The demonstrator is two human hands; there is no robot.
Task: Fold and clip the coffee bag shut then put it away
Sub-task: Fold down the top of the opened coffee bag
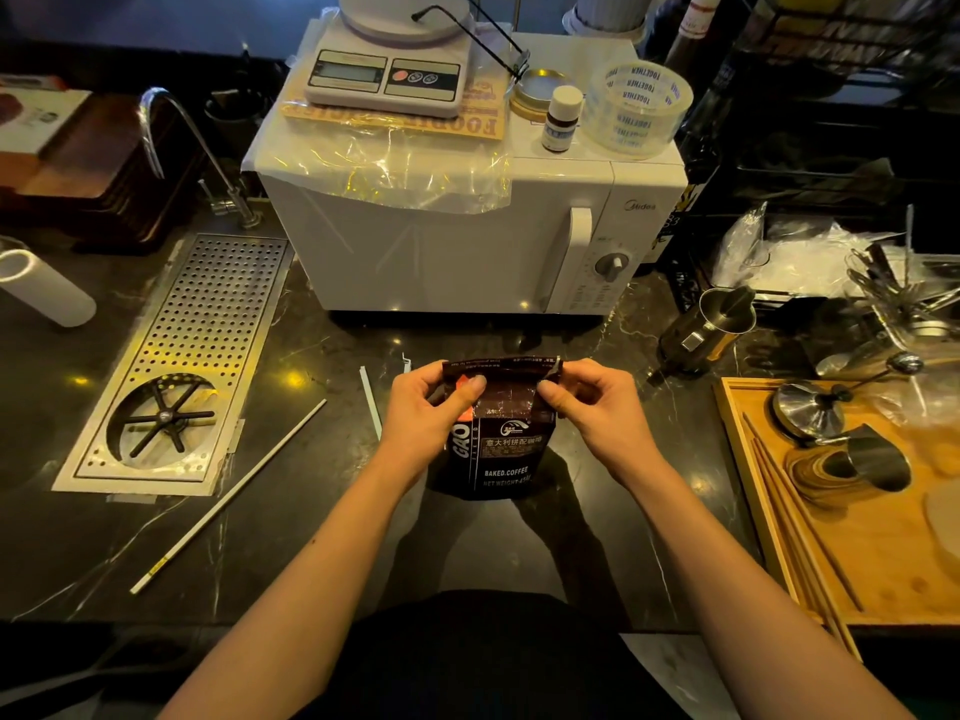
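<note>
A dark brown coffee bag (501,454) with white lettering stands upright on the black counter, in front of me at the centre. My left hand (423,413) pinches the bag's top left corner. My right hand (592,407) pinches the top right corner. The top strip of the bag is bent over between the two hands. A short white clip bar (371,402) lies on the counter just left of my left hand. A longer white bar (228,496) lies diagonally further left.
A white microwave (467,236) stands behind the bag, with a scale (387,70) and a tape roll (639,106) on top. A perforated steel drip tray (208,324) is set in the counter at left. A steel pitcher (706,330) and a wooden tray (857,537) with tools are at right.
</note>
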